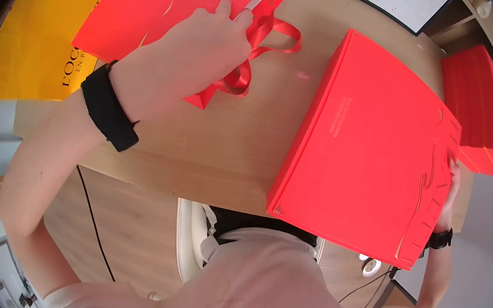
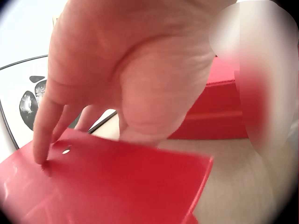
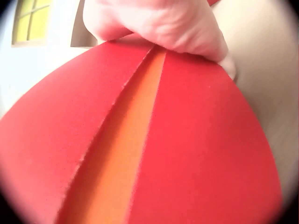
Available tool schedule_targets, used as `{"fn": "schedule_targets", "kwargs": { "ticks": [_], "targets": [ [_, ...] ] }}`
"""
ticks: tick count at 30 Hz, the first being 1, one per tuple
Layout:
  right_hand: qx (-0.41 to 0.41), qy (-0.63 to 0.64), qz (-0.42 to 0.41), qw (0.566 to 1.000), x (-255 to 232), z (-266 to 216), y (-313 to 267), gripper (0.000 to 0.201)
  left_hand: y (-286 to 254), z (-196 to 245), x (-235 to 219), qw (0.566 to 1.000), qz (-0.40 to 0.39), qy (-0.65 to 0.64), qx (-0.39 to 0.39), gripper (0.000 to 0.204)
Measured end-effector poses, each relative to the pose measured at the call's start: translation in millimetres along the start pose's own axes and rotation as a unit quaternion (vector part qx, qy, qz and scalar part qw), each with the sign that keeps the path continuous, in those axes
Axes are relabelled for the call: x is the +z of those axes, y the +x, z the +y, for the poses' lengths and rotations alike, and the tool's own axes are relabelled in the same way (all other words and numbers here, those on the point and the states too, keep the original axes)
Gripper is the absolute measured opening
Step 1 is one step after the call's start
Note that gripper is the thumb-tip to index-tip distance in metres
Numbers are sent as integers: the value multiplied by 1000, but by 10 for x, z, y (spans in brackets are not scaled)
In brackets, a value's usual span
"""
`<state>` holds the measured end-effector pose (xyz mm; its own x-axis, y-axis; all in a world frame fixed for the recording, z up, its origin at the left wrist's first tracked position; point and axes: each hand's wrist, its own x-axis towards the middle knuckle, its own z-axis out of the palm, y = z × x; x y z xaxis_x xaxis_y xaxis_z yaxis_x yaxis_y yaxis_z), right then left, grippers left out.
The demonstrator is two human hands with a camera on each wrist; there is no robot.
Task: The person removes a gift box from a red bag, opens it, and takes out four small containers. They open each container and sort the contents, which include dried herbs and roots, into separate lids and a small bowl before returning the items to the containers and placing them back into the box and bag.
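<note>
At upper left in the head view, the left hand pinches the top edge of a red paper bag beside its red ribbon handles. In the left wrist view the left hand has fingers over the edge of the red bag. The right hand grips the far right side of a large red box, which is tilted over the table's front edge. In the right wrist view the right hand lies against the red box, with an orange strip between two red parts; its fingertips are mostly hidden.
A yellow bag is at the far left. Another red box stands at the back right of the wooden table. A framed picture is at the back. Below are a white chair and cables on the floor.
</note>
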<state>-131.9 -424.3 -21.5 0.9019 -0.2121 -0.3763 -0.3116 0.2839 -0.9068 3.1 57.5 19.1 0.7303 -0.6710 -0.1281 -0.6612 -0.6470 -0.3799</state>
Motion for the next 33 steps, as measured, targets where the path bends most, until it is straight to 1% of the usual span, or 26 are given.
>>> {"fn": "schedule_targets", "kwargs": {
  "ticks": [1,4,7,10,12,13,14,15,16,18,20,21,22,23,24,25,26,28,29,30,31,33],
  "targets": [
    [1,11,13,1000,20,17,-3,48,25,-46,23,999,-11,-29,11,40],
    [3,6,-12,1000,-47,40,29,48,41,-48,110,988,122,-90,-27,41],
    [18,26,-24,999,-95,49,83,48,132,-30,46,983,72,-66,-154,37],
    [10,31,-18,999,-29,58,77,48,264,-254,1,992,34,-39,-114,39],
    [19,56,-26,998,-76,73,147,48,322,-601,250,992,116,50,-26,39],
    [23,67,-29,997,-97,77,160,48,342,-777,382,982,160,97,16,39],
    [26,71,-34,997,-103,73,160,48,312,-727,191,983,175,52,1,35],
    [30,75,-39,996,-110,76,158,47,261,-639,2,982,184,-43,-31,32],
    [33,79,-45,995,-109,74,162,47,167,-385,-345,965,197,-158,-73,31],
    [18,81,-43,996,-97,60,178,47,116,-222,-687,936,157,-290,-125,32],
    [1,78,-30,996,-14,11,173,47,146,-257,-768,946,99,-279,-136,37],
    [-8,76,-20,997,94,-18,143,47,163,-222,-909,910,48,-355,-209,40],
    [-18,72,-10,997,181,-37,129,48,103,-158,-1025,871,17,-413,-267,42],
    [-19,73,-26,997,187,-41,154,48,44,-94,-1142,824,-7,-463,-327,45],
    [-21,75,-41,996,164,-26,188,48,-62,-33,-1209,784,-14,-498,-372,47],
    [-23,78,-58,995,173,-20,215,48,-117,-38,-1206,749,-4,-541,-381,49],
    [-20,80,-47,995,239,-23,229,48,-171,-44,-1205,713,6,-583,-391,50],
    [-17,86,-23,996,410,-28,209,48,-144,-168,-994,651,57,-679,-335,53],
    [-10,86,-41,995,456,-45,223,48,-93,-245,-876,616,80,-723,-303,55],
    [-3,86,-60,994,498,-49,228,48,-93,-309,-792,598,90,-746,-278,54],
    [4,87,-80,993,517,-54,241,48,-128,-334,-754,594,94,-758,-255,53],
    [16,85,-124,988,476,-37,288,49,-219,-359,-722,607,84,-761,-213,50]
  ]
}}
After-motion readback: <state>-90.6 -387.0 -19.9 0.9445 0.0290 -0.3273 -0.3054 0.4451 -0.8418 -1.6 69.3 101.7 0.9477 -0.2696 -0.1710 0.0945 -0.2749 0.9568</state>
